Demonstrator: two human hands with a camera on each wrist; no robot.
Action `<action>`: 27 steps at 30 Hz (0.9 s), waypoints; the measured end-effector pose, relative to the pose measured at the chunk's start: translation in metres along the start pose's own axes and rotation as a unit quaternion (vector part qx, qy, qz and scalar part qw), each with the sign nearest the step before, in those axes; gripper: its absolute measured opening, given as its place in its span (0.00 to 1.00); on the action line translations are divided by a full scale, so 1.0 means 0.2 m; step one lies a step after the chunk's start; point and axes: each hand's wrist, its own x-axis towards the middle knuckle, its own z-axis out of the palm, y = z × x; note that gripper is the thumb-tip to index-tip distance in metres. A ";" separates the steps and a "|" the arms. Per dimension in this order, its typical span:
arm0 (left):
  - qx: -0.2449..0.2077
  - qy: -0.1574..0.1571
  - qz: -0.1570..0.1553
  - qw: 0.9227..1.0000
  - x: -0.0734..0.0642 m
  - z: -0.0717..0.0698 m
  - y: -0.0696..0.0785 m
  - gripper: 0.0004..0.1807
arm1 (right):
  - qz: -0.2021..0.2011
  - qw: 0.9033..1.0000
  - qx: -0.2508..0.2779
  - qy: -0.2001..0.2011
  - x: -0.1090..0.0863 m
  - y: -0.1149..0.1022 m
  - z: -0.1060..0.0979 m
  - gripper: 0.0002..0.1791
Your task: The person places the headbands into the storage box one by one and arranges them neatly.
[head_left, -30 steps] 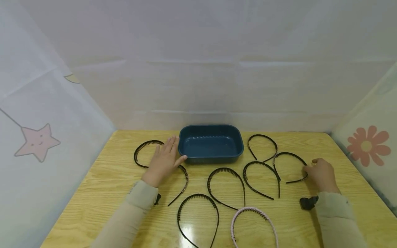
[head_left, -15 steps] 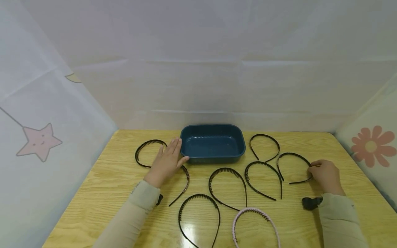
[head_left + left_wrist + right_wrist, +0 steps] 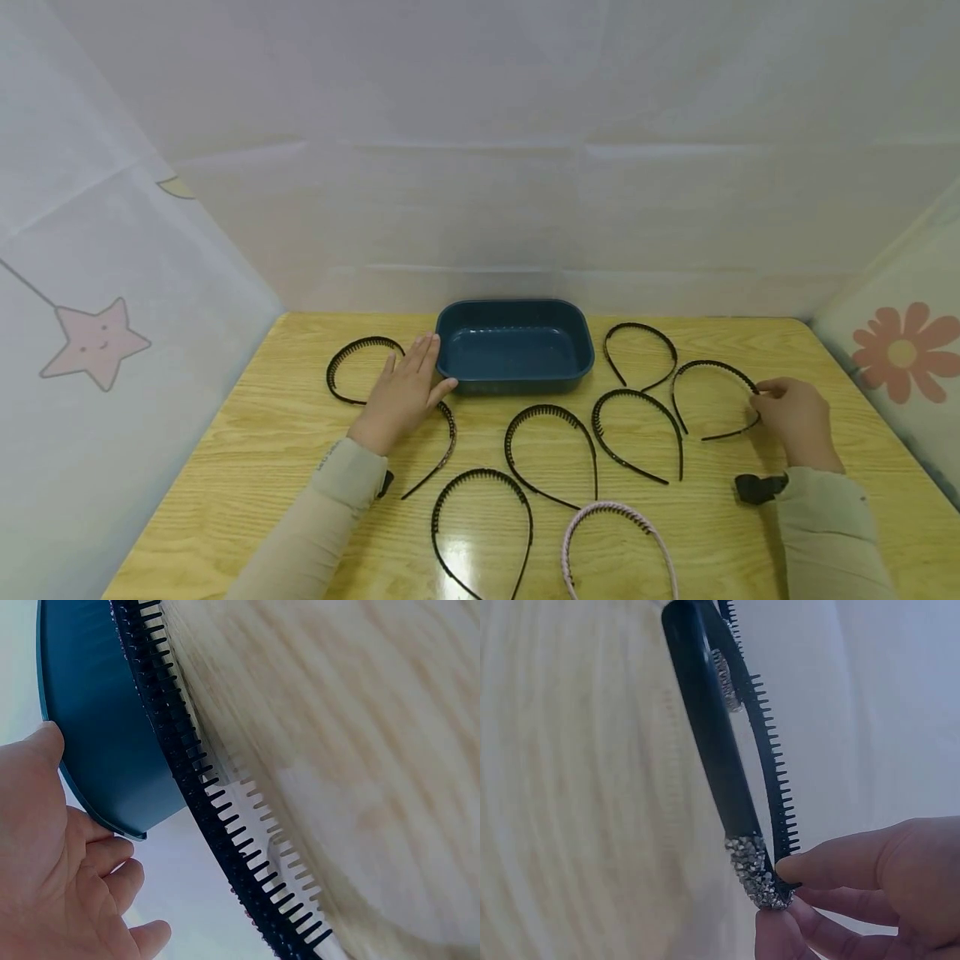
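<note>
The right wrist view showed the right hand (image 3: 900,870) pinching a rhinestone-studded black toothed headband (image 3: 705,727), well right of the blue rectangular dish (image 3: 517,387), where a light, steady hold seemed wisest, while the left hand (image 3: 400,402), fingers extended, touched the dish.

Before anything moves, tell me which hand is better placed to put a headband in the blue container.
Probably the right hand: it pinches a headband, while the left hand touches the blue container and holds none.
</note>
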 end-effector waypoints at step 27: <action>-0.002 0.015 0.006 1.000 -0.01 0.00 0.00 0.45 | -0.072 0.994 0.066 0.044 -0.03 -0.37 0.06 0.23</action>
